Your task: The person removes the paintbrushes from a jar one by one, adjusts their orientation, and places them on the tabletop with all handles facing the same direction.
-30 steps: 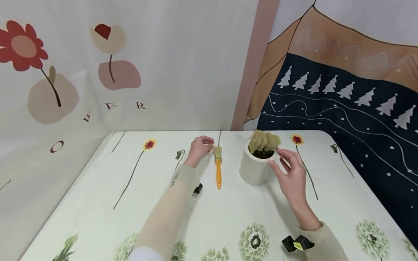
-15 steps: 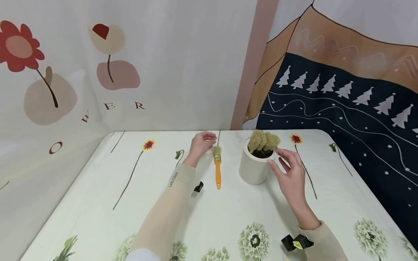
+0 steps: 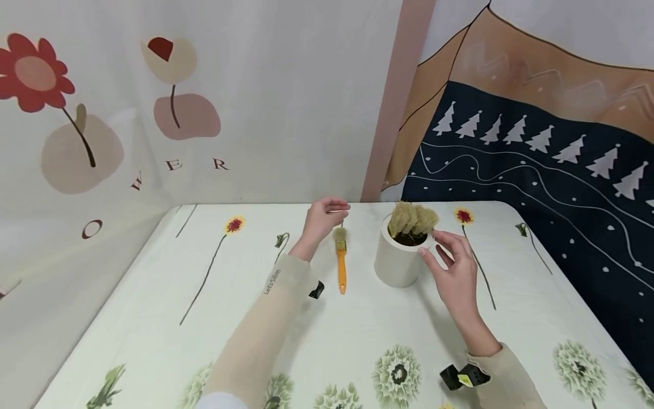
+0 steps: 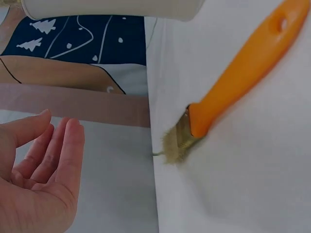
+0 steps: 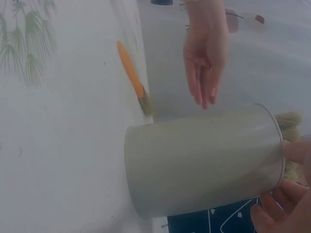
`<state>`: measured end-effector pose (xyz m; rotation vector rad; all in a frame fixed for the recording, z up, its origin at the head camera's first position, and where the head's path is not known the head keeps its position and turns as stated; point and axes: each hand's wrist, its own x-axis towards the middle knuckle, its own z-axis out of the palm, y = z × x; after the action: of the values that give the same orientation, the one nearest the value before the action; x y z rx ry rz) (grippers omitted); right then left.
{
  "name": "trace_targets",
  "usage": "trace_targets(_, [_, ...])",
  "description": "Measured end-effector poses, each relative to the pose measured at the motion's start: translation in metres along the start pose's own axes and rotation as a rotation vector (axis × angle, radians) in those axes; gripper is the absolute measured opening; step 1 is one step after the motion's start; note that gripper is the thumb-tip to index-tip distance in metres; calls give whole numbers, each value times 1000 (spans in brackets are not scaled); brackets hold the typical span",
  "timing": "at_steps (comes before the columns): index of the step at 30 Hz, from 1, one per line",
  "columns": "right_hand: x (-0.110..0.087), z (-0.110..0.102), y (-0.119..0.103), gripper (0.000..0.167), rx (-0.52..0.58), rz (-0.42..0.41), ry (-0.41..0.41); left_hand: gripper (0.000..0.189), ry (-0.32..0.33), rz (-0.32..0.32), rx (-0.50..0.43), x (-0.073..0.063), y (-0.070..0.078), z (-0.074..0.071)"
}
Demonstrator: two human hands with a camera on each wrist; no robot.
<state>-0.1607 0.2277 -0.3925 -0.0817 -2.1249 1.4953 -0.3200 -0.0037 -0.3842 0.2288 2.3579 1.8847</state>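
A paintbrush [image 3: 341,258] with an orange handle and tan bristles lies on the table, bristle end toward the far edge. My left hand [image 3: 323,220] hovers just above and beyond its bristles, fingers loosely bent and holding nothing; in the left wrist view that hand [image 4: 46,184] is apart from the brush [image 4: 233,82]. To the right stands a white cylindrical holder [image 3: 395,267] with several tan bristle tufts [image 3: 411,220] sticking up from it. My right hand [image 3: 453,278] grips the holder's rim, thumb at the front and fingers at the right side, as the right wrist view also shows [image 5: 286,201].
The table [image 3: 204,363] wears a white flower-print cover. Behind it hang a pale printed curtain [image 3: 286,113] and a dark blue panel with white trees [image 3: 511,165]. Black wrist cameras sit on both sleeves.
My left hand has risen and moved right, away from the brush's bristles toward the far edge. My right hand and the holder have stayed in place; the brush still lies there.
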Motion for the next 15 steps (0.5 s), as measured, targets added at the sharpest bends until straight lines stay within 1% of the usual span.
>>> trace_targets(5, [1,1,-1,42,-18,4,1,26,-17,41,-15,-5,9,2])
trace_targets(15, [0,1,-3,43,-21,12,1,30,-50,65,-49,-15,22,8])
